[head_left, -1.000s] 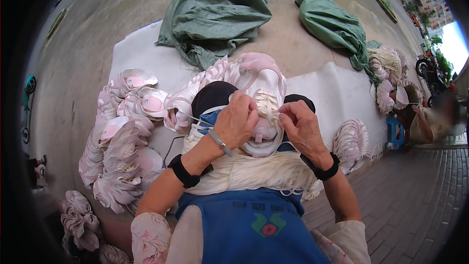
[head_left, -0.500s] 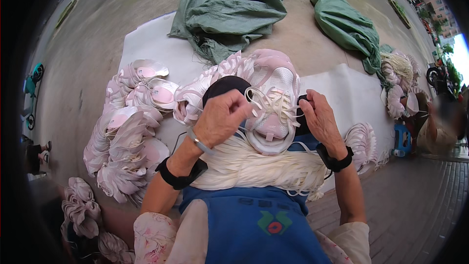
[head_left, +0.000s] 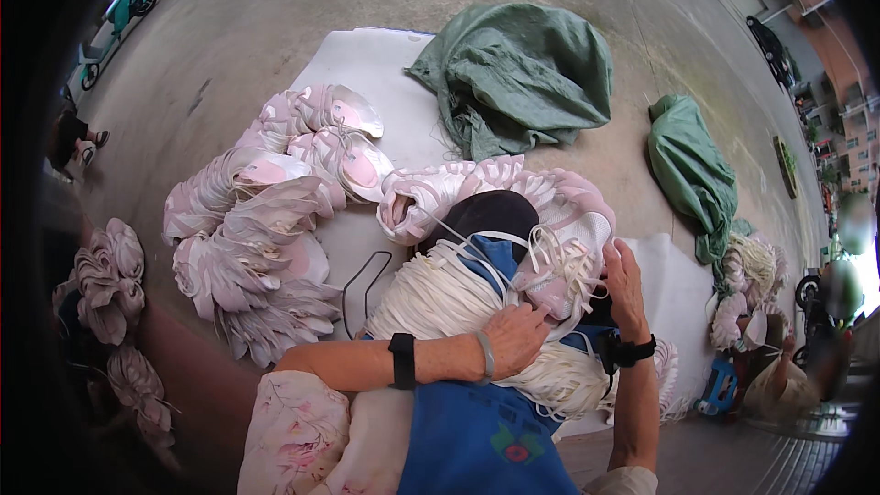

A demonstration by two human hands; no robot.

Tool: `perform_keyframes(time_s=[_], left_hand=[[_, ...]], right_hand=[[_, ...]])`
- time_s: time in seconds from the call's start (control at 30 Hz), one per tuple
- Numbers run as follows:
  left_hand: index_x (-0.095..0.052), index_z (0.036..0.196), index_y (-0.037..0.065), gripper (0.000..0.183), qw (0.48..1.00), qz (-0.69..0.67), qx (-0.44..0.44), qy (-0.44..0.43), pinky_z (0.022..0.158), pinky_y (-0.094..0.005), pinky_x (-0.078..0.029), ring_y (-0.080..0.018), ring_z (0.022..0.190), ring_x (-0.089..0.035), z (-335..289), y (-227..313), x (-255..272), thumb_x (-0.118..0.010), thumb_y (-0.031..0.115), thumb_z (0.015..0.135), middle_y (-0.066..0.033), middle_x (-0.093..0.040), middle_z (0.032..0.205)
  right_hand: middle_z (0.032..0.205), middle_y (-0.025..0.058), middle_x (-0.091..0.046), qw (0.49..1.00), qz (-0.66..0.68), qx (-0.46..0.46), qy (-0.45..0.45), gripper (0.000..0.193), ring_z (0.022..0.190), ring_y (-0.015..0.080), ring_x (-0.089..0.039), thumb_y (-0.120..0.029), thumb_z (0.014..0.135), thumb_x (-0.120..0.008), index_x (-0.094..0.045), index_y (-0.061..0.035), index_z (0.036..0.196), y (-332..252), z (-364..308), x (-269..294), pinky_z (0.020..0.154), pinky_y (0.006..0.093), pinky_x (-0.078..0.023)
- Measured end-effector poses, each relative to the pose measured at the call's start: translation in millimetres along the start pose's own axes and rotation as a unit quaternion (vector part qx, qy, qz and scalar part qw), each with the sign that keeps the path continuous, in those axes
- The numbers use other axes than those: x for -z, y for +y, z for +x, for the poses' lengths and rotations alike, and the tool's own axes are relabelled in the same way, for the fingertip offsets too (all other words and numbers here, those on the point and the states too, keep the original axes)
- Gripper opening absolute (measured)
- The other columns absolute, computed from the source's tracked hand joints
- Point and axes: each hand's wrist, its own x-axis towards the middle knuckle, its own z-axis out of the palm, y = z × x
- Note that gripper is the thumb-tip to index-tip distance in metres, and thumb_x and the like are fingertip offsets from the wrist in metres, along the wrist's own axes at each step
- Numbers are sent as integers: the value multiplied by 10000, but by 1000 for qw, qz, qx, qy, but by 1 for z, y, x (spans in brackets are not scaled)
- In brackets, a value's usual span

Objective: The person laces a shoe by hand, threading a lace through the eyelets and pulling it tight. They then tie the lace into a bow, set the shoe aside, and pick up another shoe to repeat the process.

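Since the earlier frame, the left hand (head_left: 519, 339) has been brought down from beside the laces to the collar end of the pink-and-white mesh sneaker upper (head_left: 577, 220), and the right hand (head_left: 627, 291) has been straightened along its other side; the whole view has also been turned. The upper is rested over the lap, between the hands, just beside the black-clad left knee (head_left: 490, 215). The left grip is curled at the collar end; whether anything is pinched there cannot be made out. In the right grip the fingers are extended, with nothing seen clamped.

The flat cream-white lace (head_left: 559, 268) appears to be threaded through the upper, so most of the lacing is judged done; its loops and ends are left slack on top, and no neat finish can be seen. A thick hank of loose cream-white laces (head_left: 440, 293) is draped across the lap, unthreaded. More pink-and-white uppers are stacked in a row (head_left: 495, 174) behind the knee and in a large heap (head_left: 238, 266) at the left; how many are laced cannot be judged.
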Motion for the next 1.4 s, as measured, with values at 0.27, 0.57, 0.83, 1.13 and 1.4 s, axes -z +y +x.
perform_keyframes(time_s=[0.27, 0.57, 0.83, 1.13, 1.4], left_hand=[[-676, 963, 17, 353, 980, -122, 118, -105, 750, -471, -492, -351, 870, -647, 16, 9, 29, -632, 355, 869, -188, -660, 917], [-689, 809, 6, 407, 922, -355, 154, 5, 594, -345, -468, -220, 606, -600, 30, 2, 75, -624, 394, 909, -133, -617, 648], [-666, 1089, -38, 361, 601, -687, 242, 328, 691, -260, -564, -175, 731, -688, 2, -69, 184, -479, 252, 982, -97, -718, 842], [-642, 933, 52, 373, 552, -517, 508, 412, 479, -224, -450, -115, 523, -542, -146, -317, 78, -583, 419, 909, -3, -618, 715], [-637, 1007, 31, 155, 916, -305, 214, 149, 624, -201, -433, -59, 670, -521, 24, -109, 140, -598, 171, 954, 19, -581, 764]], right_hand=[[680, -9, -569, 946, 308, -42, -96, 345, 517, 65, -455, -346, 1006, -477, -628, -50, 915, -45, -17, 14, 456, 227, -355], [947, 71, -684, 948, 298, -67, -87, 484, 716, 135, -605, -397, 1038, -374, -606, 2, 1184, -15, -15, -3, 654, 273, -489], [827, 90, -635, 988, 30, 149, 13, 308, 665, 139, -564, -163, 868, -688, -644, 24, 1108, -15, -25, -22, 618, 272, -480], [964, 167, -550, 966, -131, 206, 79, 426, 818, 324, -613, -138, 806, -711, -565, -22, 1189, -24, -50, -19, 709, 401, -524], [1000, 218, -540, 967, -212, 133, 46, 382, 793, 415, -635, -174, 844, -649, -489, 18, 1133, -8, -59, -15, 689, 473, -540]])
